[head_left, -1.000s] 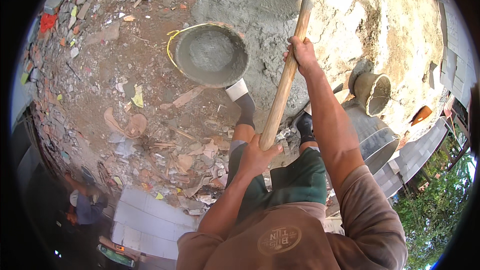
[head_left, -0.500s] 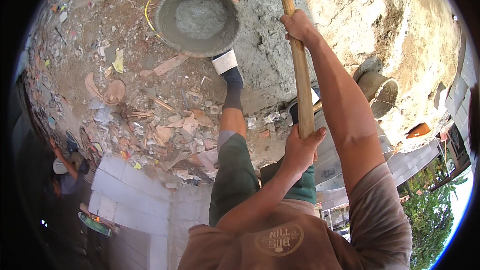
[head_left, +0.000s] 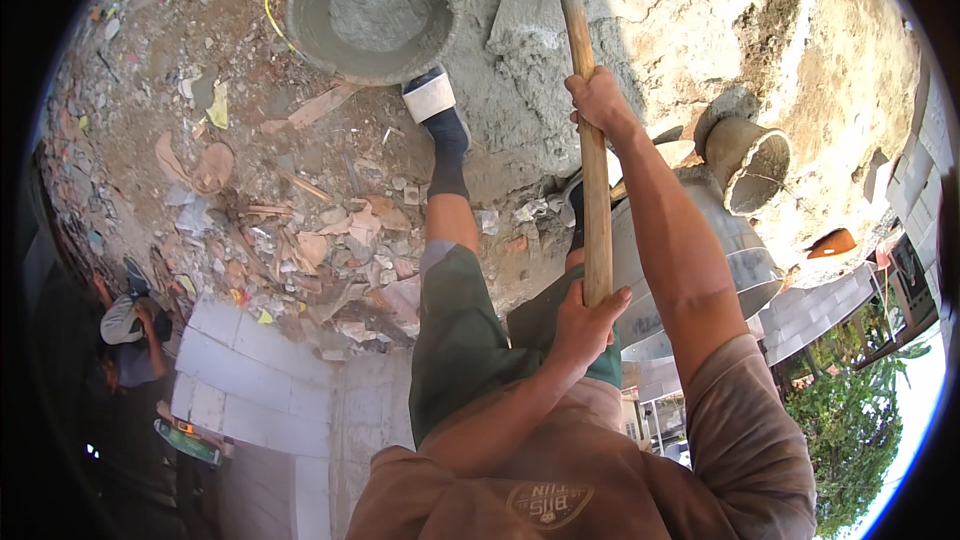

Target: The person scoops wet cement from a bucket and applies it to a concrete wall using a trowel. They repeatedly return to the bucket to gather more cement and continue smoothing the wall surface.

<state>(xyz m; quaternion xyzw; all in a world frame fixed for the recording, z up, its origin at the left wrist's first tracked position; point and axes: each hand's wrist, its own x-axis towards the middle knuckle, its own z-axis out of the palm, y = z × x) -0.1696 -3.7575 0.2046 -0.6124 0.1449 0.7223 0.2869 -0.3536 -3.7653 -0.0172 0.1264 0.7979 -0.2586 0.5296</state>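
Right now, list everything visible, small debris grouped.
Hoe: 1, brown handle, grey blade, upper centre
Bucket: 1, grey, upper left
Wet mortar: 2 areas, grey, bucket and ground
Smaller bucket: 1, brownish, right
Large container: 1, grey, mid-right
Rubble: many, mixed colours, left
Blocks: several, pale, lower left
Co-worker: 1, grey clothing, far left
Tree: 1, green, lower right
Right hand: 1, bare, fingers high on handle
Left hand: 1, bare, fingers low on handle

Pale lettering [head_left: 548, 493], upside down in view, stands within an outlined emblem [head_left: 548, 514] on the brown shirt [head_left: 640, 490].
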